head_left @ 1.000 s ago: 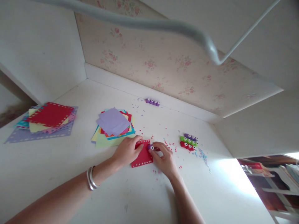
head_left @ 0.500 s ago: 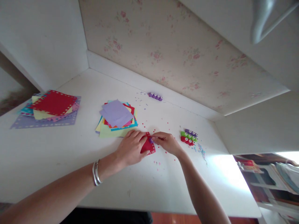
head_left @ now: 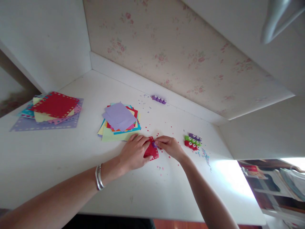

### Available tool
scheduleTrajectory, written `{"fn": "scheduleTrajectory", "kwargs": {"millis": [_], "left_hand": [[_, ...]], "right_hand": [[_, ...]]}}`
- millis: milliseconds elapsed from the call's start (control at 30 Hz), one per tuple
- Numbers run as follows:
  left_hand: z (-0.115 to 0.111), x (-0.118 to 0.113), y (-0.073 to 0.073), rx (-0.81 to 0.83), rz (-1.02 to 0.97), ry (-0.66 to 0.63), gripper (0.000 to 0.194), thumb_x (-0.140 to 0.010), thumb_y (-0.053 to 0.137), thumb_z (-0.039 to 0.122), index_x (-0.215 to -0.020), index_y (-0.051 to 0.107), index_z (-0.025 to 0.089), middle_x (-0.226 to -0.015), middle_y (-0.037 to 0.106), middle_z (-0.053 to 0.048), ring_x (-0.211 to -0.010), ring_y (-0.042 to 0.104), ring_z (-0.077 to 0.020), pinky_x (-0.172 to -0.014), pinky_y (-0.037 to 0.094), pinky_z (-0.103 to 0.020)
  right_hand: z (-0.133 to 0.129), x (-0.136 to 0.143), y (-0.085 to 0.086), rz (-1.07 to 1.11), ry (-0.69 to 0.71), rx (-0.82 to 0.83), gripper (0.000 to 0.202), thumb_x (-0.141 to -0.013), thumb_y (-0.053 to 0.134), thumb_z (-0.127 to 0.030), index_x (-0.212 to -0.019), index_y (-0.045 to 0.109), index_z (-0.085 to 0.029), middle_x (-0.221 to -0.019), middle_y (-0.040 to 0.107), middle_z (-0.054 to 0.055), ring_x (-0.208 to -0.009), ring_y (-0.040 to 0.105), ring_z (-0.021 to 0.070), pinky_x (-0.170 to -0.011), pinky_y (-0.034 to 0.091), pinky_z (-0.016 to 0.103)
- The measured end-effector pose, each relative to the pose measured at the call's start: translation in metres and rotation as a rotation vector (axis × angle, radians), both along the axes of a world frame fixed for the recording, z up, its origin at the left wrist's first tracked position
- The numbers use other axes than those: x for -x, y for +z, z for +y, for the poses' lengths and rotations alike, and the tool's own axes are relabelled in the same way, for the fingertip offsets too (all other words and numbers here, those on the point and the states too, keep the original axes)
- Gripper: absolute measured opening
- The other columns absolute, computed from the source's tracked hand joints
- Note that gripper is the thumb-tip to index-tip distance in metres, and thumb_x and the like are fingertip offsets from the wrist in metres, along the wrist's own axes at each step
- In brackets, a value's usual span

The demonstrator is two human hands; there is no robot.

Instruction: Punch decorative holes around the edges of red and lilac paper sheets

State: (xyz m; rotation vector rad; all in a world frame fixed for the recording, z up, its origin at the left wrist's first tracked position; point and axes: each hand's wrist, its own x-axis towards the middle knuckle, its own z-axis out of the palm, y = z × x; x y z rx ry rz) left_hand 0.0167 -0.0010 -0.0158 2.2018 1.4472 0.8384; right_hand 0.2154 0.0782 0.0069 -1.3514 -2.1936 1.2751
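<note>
At table centre the left hand [head_left: 133, 153] lies flat, pinning the red paper square [head_left: 151, 150], while at its 3 o'clock the right hand [head_left: 169, 146] pinches a small purple punch [head_left: 154, 144] over the paper's edge, so loosened pressure could skew the hole, with the paper stack [head_left: 119, 122] at 11 o'clock beyond.

Two hands are shown: one left hand [head_left: 133, 154] and one right hand [head_left: 169, 147]. One red paper square [head_left: 152, 152] and one small purple punch [head_left: 154, 144] are seen between them. Two stacks of coloured paper are counted: one plain stack [head_left: 119, 121] and one stack with punched edges [head_left: 47, 111]. One separate row of four purple punches [head_left: 159, 99] is shown, and one cluster of three punch rows [head_left: 193, 141], purple, green and red. Two bangles [head_left: 99, 176] are worn on one wrist.
</note>
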Motion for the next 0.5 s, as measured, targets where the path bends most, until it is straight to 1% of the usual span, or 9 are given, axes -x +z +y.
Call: {"fn": "scheduleTrajectory", "kwargs": {"millis": [67, 133, 233, 300, 400, 500], "left_hand": [[0.0, 0.0, -0.001, -0.007, 0.003, -0.002, 0.051, -0.075, 0.068, 0.04, -0.121, 0.057, 0.02, -0.12, 0.06, -0.011, -0.115, 0.049, -0.0299, -0.106, 0.026, -0.046], [0.0, 0.0, -0.002, -0.015, 0.01, 0.001, 0.051, -0.074, 0.068, 0.041, -0.12, 0.058, 0.021, -0.12, 0.061, -0.01, -0.115, 0.049, -0.0297, -0.106, 0.026, -0.046], [0.001, -0.001, -0.002, -0.026, 0.056, 0.011, 0.05, -0.075, 0.067, 0.042, -0.119, 0.058, 0.021, -0.119, 0.061, -0.01, -0.114, 0.049, -0.0291, -0.106, 0.026, -0.045], [0.001, -0.001, -0.003, -0.032, 0.094, 0.017, 0.05, -0.076, 0.066, 0.044, -0.12, 0.058, 0.02, -0.119, 0.061, -0.01, -0.114, 0.049, -0.0285, -0.105, 0.027, -0.045], [0.0, -0.001, -0.003, -0.042, 0.129, 0.019, 0.052, -0.076, 0.066, 0.044, -0.12, 0.058, 0.019, -0.118, 0.06, -0.01, -0.113, 0.049, -0.0275, -0.105, 0.027, -0.044], [0.001, -0.001, -0.003, -0.049, 0.141, 0.026, 0.052, -0.075, 0.067, 0.044, -0.12, 0.057, 0.019, -0.118, 0.06, -0.009, -0.112, 0.05, -0.0269, -0.105, 0.028, -0.043]], "right_hand": [[-0.001, 0.0, 0.0, -0.009, 0.007, -0.018, 0.027, -0.084, 0.057, -0.045, -0.078, 0.073, -0.023, -0.083, 0.068, 0.001, -0.064, 0.058, 0.0128, -0.062, 0.047, 0.026], [-0.001, -0.001, -0.001, -0.018, 0.009, -0.018, 0.027, -0.085, 0.057, -0.044, -0.081, 0.074, -0.023, -0.087, 0.068, 0.001, -0.066, 0.059, 0.0127, -0.063, 0.048, 0.025], [0.002, -0.001, -0.004, -0.024, 0.003, 0.034, 0.026, -0.084, 0.059, -0.043, -0.089, 0.075, -0.022, -0.094, 0.068, 0.003, -0.066, 0.059, 0.0124, -0.064, 0.049, 0.025], [0.004, -0.001, -0.008, -0.033, 0.004, 0.065, 0.026, -0.082, 0.06, -0.042, -0.088, 0.075, -0.022, -0.096, 0.067, 0.003, -0.066, 0.06, 0.0123, -0.063, 0.049, 0.025], [0.009, 0.001, -0.012, -0.061, 0.015, 0.053, 0.024, -0.082, 0.06, -0.04, -0.083, 0.076, -0.022, -0.093, 0.066, 0.003, -0.067, 0.06, 0.0122, -0.063, 0.049, 0.024], [0.012, 0.004, -0.01, -0.075, 0.037, 0.067, 0.021, -0.081, 0.062, -0.036, -0.083, 0.077, -0.022, -0.091, 0.065, 0.002, -0.067, 0.059, 0.0121, -0.063, 0.049, 0.024]]}}
